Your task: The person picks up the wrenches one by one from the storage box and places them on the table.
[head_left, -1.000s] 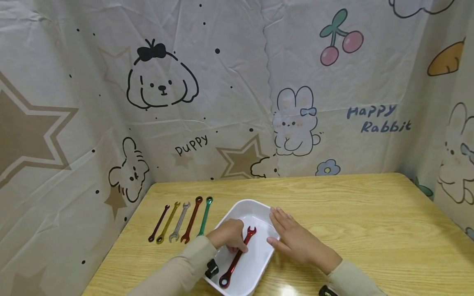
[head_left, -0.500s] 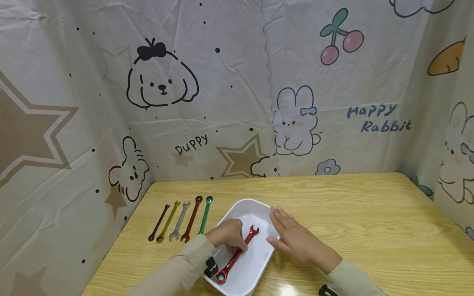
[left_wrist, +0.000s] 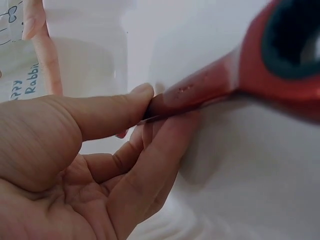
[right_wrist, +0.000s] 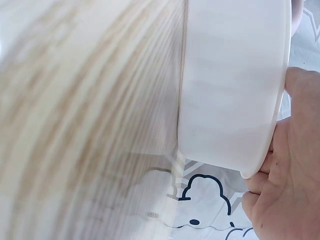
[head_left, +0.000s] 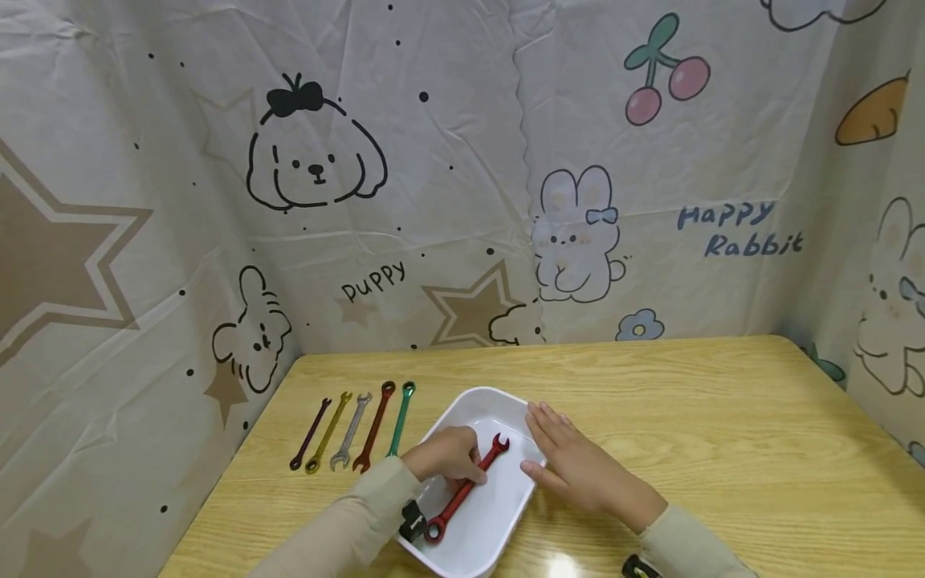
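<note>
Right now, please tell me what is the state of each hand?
Left hand: closed, pinching the red wrench by its shaft inside the white tray.
Right hand: open, fingers straight, resting against the white tray's right side.

Table [head_left: 686, 417]: light wood grain. White tray [head_left: 477, 554] lay on it, touching the fingers of both hands. Five wrenches [head_left: 354, 429] lay in a row just left of the left hand's fingers, side by side.

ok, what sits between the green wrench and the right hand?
Head view: white tray, with the left hand pinching the red wrench. Green wrench, right hand.
</note>
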A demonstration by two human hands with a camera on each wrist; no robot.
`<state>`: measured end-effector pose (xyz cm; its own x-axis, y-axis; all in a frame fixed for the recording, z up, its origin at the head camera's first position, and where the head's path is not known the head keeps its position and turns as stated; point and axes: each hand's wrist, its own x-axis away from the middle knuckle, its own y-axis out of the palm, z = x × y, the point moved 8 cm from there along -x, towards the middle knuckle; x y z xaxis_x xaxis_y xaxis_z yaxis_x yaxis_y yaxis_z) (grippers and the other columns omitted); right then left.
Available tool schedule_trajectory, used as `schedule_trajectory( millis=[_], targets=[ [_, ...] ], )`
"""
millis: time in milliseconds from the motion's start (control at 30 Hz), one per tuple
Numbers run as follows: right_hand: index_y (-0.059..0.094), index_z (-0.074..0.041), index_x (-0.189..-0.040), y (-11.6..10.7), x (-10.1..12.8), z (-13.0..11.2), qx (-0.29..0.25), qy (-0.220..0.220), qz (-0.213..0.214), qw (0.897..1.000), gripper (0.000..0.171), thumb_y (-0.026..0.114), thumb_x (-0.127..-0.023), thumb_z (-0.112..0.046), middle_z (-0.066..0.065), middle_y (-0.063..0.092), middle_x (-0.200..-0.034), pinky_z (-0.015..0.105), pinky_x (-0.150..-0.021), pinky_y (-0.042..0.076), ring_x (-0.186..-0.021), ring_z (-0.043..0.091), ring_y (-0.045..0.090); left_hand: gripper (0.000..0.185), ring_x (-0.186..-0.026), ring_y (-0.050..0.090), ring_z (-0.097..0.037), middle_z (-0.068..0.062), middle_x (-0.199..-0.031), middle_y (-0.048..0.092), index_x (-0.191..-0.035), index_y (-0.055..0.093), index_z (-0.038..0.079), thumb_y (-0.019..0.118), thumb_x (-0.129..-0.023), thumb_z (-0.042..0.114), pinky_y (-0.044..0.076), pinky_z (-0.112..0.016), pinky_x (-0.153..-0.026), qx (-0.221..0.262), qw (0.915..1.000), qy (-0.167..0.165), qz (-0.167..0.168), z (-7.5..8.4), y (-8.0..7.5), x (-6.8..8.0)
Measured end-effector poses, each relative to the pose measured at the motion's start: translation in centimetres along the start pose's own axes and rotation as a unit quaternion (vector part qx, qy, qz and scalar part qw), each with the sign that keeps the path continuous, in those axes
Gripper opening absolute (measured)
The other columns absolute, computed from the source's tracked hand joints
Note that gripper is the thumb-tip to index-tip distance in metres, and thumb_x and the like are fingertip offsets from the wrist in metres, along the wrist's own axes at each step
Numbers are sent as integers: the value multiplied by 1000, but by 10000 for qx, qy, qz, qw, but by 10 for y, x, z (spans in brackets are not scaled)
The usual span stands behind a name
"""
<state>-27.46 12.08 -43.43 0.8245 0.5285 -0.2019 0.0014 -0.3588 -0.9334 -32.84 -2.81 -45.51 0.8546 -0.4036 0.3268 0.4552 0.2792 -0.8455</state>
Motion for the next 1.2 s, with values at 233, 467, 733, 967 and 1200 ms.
schedule_trajectory(
  millis=[233, 467, 733, 967, 1200],
  targets=[
    [26, 6, -147, -3, 0, 0, 79, 16, 12, 10000, 71, 37, -101, -48, 20, 17, -156, 49, -115, 17, -145, 36, 14, 27, -46, 58, -13, -2, -59, 56, -66, 55, 8, 78, -80, 12, 43, -22, -44, 163, 9999, 24, -29, 2, -3, -1],
    [25, 6, -147, -3, 0, 1, 71, 18, 15, 10000, 72, 37, -101, -48, 21, 17, -156, 49, -115, 16, -145, 36, 13, 25, -49, 59, -13, -2, -62, 56, -68, 55, 7, 77, -80, 9, 46, -23, -46, 299, 9995, 94, -21, 3, -5, -1],
    [28, 8, -145, -3, -1, -1, 75, -71, 91, 9999, 71, 38, -101, -47, 22, 19, -155, 50, -115, 17, -144, 37, 15, 22, -50, 56, -13, -4, -64, 55, -70, 56, 5, 75, -81, 5, 50, -25, -47, 626, 9972, 382, 148, 6, -12, -1],
    [27, 6, -146, -2, 0, 0, 83, 26, -14, 10000, 73, 35, -101, -50, 20, 18, -156, 48, -116, 16, -145, 35, 14, 15, -57, 58, -15, -6, -68, 56, -76, 59, 2, 70, -85, 3, 53, -26, -50, 1227, 9906, 515, 329, 7, -29, 3],
    [27, 6, -146, -2, -1, -1, 65, 40, -64, 9999, 73, 35, -101, -50, 20, 18, -156, 49, -115, 16, -145, 35, 13, 9, -60, 58, -16, -7, -72, 57, -84, 62, 0, 66, -89, 6, 56, -30, -53, 1588, 9833, 619, 635, 6, -58, 12]
  ],
)
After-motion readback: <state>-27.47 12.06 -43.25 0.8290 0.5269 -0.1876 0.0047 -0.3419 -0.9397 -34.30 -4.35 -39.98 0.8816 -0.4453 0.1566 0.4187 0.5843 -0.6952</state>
